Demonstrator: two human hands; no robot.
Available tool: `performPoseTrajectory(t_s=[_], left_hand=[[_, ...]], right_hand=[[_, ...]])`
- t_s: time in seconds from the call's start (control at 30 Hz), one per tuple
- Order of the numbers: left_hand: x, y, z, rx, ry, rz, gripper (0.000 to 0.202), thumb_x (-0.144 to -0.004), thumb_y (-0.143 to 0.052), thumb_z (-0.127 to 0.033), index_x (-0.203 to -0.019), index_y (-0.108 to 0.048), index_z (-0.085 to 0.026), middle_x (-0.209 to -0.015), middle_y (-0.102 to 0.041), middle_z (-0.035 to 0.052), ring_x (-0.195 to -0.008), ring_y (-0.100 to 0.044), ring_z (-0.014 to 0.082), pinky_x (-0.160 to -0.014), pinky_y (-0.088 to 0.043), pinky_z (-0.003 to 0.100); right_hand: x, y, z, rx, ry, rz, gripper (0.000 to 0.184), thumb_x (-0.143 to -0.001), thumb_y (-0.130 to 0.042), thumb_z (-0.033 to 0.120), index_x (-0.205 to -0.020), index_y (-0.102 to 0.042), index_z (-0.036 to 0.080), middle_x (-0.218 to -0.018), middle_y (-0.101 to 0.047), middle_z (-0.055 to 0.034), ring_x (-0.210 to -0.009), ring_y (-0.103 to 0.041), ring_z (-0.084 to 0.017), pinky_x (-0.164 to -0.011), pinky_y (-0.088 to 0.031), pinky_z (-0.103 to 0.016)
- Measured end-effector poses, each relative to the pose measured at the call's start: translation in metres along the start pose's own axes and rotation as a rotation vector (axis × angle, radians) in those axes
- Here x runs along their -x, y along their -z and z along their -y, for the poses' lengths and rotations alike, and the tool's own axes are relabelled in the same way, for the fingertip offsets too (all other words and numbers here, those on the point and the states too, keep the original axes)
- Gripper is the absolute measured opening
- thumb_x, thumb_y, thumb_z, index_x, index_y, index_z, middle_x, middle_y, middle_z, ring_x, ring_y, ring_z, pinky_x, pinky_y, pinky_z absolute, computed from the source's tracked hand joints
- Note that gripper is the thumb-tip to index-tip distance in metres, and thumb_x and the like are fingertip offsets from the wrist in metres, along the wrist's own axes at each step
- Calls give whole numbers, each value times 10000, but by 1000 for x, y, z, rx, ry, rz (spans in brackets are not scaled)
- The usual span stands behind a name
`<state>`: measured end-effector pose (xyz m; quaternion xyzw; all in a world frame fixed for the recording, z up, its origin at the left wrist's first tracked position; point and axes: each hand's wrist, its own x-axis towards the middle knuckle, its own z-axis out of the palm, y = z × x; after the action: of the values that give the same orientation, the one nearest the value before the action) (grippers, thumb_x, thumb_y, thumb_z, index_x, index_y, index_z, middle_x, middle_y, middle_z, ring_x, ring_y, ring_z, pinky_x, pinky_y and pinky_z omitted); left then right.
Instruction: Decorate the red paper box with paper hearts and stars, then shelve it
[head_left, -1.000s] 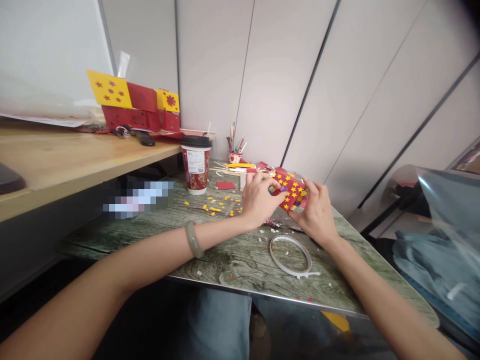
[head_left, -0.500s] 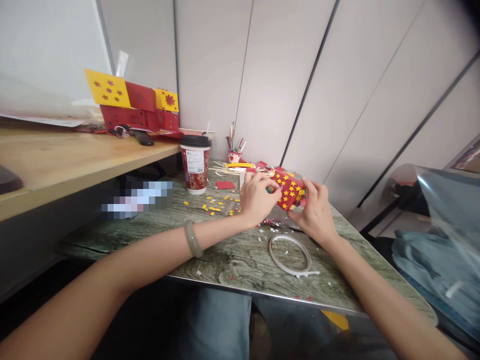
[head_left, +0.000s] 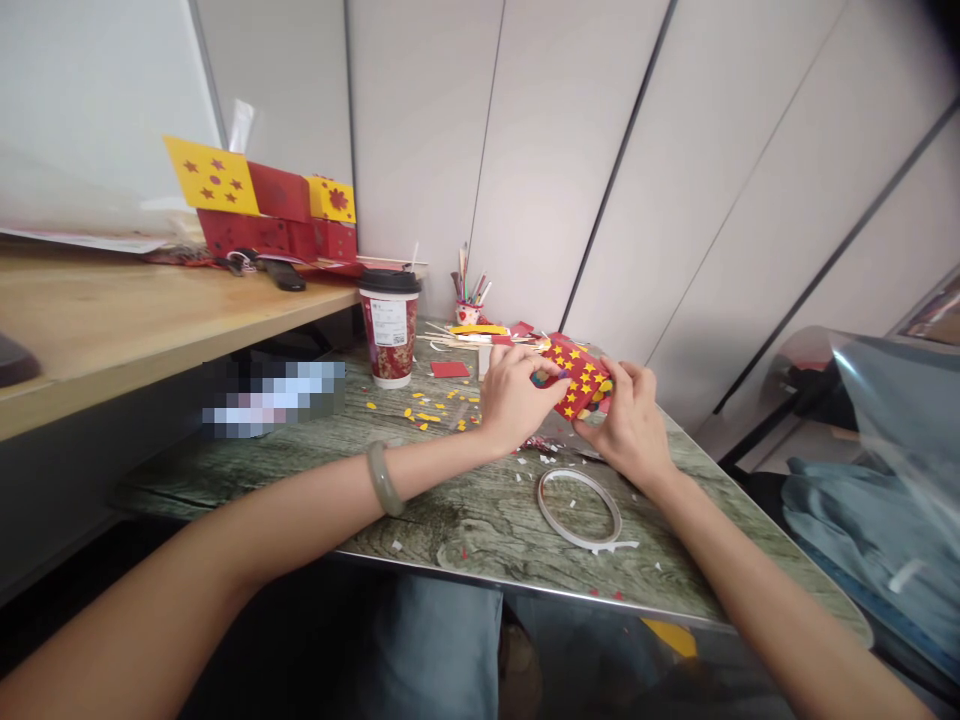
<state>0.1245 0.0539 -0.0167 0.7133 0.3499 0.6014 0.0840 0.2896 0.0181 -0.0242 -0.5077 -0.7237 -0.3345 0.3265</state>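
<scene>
Between my hands, above the table, is a red paper box (head_left: 574,378) covered in small yellow stars. My right hand (head_left: 634,425) grips its right side, thumb below and fingers at the upper edge. My left hand (head_left: 517,400) is closed at the box's left side, with thumb and forefinger against the starred face. Its other fingers are curled, and what lies behind them is hidden. Just below the hands lies a roll of white tape (head_left: 541,500) with a loose end, among tiny white scraps.
A lidded paper cup (head_left: 390,335) stands left of my hands. Yellow cut-outs (head_left: 427,417), a red paper piece (head_left: 450,370) and thin sticks (head_left: 442,338) lie nearby. Behind is a pen holder (head_left: 469,313). Red and yellow boxes (head_left: 281,190) sit on the raised wooden shelf (head_left: 150,320).
Almost nothing differs. The starred box has tilted slightly between my hands, and my left thumb and forefinger have shifted a little to the right along it.
</scene>
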Motion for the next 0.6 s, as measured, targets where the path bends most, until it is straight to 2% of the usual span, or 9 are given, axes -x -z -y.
performPoseTrajectory(t_s=[0.1,0.2,0.43,0.6], left_hand=[[0,2,-1,17,-29,-26,117,-709,-658,-262,-800,-605,-210,-917,-580,10,-978,-464,184,-877,-406,337],[1,3,-2,17,-67,-59,103,-754,-607,-214,-854,-578,-214,-935,-556,10,-976,-464,167,-895,-393,323],[3,3,1,-25,-175,-18,101,-805,-558,-232,-827,-656,-236,-892,-548,17,-984,-442,164,-887,-393,308],[3,3,2,-32,-197,-5,116,-806,-558,-265,-833,-669,-244,-903,-560,21,-1002,-438,171,-887,-395,325]], right_hand=[[0,0,-1,-10,-2,0,744,-683,-589,261,-1331,-239,162,-1154,-378,-165,-1058,-425,-334,-754,-505,-469],[0,1,-3,-27,-34,4,755,-668,-608,259,-1325,-257,134,-1154,-373,-173,-1058,-428,-327,-764,-506,-451],[-1,0,-2,-92,-49,1,785,-645,-629,256,-1328,-255,153,-1152,-368,-156,-1066,-426,-318,-774,-503,-449],[-1,0,-1,-127,-29,-10,787,-646,-625,256,-1329,-248,157,-1158,-357,-150,-1083,-411,-315,-833,-475,-463]])
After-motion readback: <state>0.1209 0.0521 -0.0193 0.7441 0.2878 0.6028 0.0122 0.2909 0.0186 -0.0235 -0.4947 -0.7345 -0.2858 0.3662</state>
